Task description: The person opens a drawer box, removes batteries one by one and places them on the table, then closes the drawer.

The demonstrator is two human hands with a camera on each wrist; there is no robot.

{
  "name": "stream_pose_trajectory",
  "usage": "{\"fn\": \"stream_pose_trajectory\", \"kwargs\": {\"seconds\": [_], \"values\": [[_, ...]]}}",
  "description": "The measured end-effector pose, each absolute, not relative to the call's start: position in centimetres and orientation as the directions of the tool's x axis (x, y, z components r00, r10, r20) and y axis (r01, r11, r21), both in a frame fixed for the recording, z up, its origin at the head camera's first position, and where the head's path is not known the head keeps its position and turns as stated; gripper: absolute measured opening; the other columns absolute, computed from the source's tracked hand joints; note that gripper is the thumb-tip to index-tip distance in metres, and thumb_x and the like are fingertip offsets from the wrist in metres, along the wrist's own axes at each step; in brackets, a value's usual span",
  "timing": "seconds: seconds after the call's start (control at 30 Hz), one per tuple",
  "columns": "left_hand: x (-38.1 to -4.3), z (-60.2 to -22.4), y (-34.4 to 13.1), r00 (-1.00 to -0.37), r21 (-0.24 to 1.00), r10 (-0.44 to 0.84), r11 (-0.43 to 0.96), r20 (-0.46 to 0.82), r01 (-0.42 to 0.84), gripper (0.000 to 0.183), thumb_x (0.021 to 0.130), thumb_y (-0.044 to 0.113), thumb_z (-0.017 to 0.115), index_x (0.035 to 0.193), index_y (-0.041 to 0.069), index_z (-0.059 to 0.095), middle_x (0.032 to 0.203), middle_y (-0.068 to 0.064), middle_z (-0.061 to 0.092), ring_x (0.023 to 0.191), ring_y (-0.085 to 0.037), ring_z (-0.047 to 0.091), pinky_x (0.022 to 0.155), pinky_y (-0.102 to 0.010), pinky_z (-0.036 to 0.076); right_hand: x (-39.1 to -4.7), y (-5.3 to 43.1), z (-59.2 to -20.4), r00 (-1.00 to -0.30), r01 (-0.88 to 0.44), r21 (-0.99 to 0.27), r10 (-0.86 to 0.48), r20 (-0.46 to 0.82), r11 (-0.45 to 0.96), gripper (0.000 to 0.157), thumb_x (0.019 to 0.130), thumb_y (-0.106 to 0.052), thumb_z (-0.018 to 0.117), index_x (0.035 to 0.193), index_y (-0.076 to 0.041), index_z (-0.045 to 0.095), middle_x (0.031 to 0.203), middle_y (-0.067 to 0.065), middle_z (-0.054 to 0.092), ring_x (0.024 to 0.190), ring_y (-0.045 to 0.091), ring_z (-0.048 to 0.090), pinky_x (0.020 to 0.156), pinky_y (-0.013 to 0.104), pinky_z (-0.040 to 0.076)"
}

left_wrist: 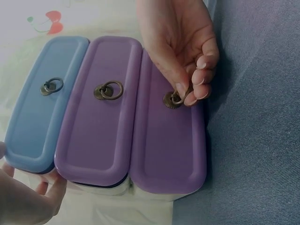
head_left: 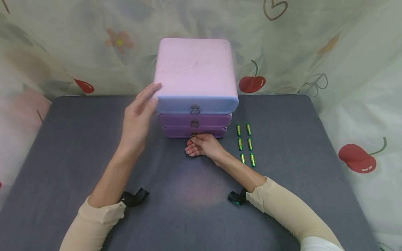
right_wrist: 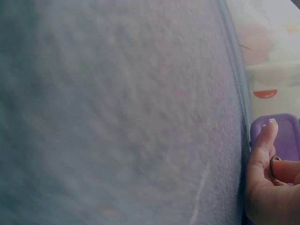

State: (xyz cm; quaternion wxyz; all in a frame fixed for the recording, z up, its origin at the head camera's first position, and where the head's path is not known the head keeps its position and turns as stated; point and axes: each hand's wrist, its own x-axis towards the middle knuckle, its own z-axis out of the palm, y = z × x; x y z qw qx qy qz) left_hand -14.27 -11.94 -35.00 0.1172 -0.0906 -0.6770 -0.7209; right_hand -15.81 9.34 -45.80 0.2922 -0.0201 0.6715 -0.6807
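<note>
A small chest of drawers (head_left: 194,69) with a pink top stands at the back of the table. Its front has a blue top drawer (left_wrist: 44,112) and two purple drawers, the middle one (left_wrist: 101,136) and the bottom one (left_wrist: 168,145), each with a metal ring pull. My right hand (head_left: 205,145) pinches the ring pull (left_wrist: 174,99) of the bottom drawer between thumb and index finger. With fingers extended, my left hand (head_left: 138,116) rests against the chest's left side near the blue drawer. All three drawers look pushed in.
Several green batteries (head_left: 240,144) lie in two columns on the grey table (head_left: 188,216), right of the chest and close to my right forearm. A patterned curtain (head_left: 94,42) hangs behind the chest. Black straps (head_left: 135,198) sit at both wrists.
</note>
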Motion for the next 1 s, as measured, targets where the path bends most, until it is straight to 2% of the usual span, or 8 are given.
{"fn": "stream_pose_trajectory", "kwargs": {"seconds": [0.23, 0.53, 0.7, 0.87, 1.0], "values": [[-14.3, -35.1, -12.1, -0.958, 0.957, -0.041, -0.046, 0.284, 0.286, 0.037, 0.102, 0.019, 0.058, 0.139, 0.013, 0.059, 0.15, 0.001, 0.048, 0.141, -0.012, 0.037, 0.115, -0.035, 0.031, -15.9, 9.3, -45.7, -0.835, 0.361, -0.931, -0.425, -0.349, 0.055, 0.031, 0.107, -0.012, 0.044, 0.11, 0.013, 0.061, 0.086, 0.013, 0.07, 0.075, 0.015, 0.07, 0.071, 0.029, 0.058], [-14.4, -35.4, -12.3, -0.959, 0.956, -0.039, -0.076, 0.28, 0.282, 0.044, 0.103, 0.016, 0.056, 0.146, 0.015, 0.05, 0.153, 0.002, 0.045, 0.143, -0.009, 0.034, 0.115, -0.027, 0.028, -15.8, 9.6, -45.6, -0.832, 0.343, -0.936, -0.437, -0.341, 0.075, 0.032, 0.107, -0.013, 0.045, 0.117, 0.012, 0.062, 0.089, 0.014, 0.071, 0.077, 0.015, 0.07, 0.074, 0.03, 0.058], [-14.3, -35.8, -12.6, -0.963, 0.958, -0.05, -0.102, 0.264, 0.268, 0.045, 0.102, 0.013, 0.056, 0.147, 0.014, 0.049, 0.151, -0.003, 0.047, 0.14, -0.014, 0.039, 0.112, -0.031, 0.035, -15.8, 10.1, -45.6, -0.828, 0.352, -0.931, -0.43, -0.359, 0.101, 0.033, 0.106, -0.014, 0.047, 0.122, 0.01, 0.061, 0.093, 0.015, 0.072, 0.077, 0.014, 0.07, 0.075, 0.031, 0.059], [-14.3, -36.3, -13.0, -0.963, 0.963, -0.084, -0.066, 0.256, 0.261, 0.043, 0.102, 0.009, 0.056, 0.145, 0.012, 0.053, 0.144, -0.01, 0.053, 0.132, -0.02, 0.049, 0.108, -0.036, 0.041, -15.7, 11.0, -45.6, -0.827, 0.366, -0.924, -0.415, -0.378, 0.112, 0.031, 0.105, -0.009, 0.047, 0.127, 0.009, 0.06, 0.097, 0.018, 0.072, 0.078, 0.015, 0.071, 0.076, 0.032, 0.059], [-14.2, -36.9, -13.5, -0.968, 0.972, -0.088, -0.001, 0.235, 0.236, 0.044, 0.101, 0.01, 0.057, 0.145, 0.009, 0.052, 0.143, -0.013, 0.054, 0.131, -0.021, 0.05, 0.107, -0.036, 0.041, -15.6, 11.8, -45.6, -0.829, 0.356, -0.926, -0.415, -0.374, 0.123, 0.032, 0.105, -0.009, 0.048, 0.129, 0.009, 0.059, 0.099, 0.019, 0.072, 0.079, 0.015, 0.071, 0.078, 0.032, 0.059]]}}
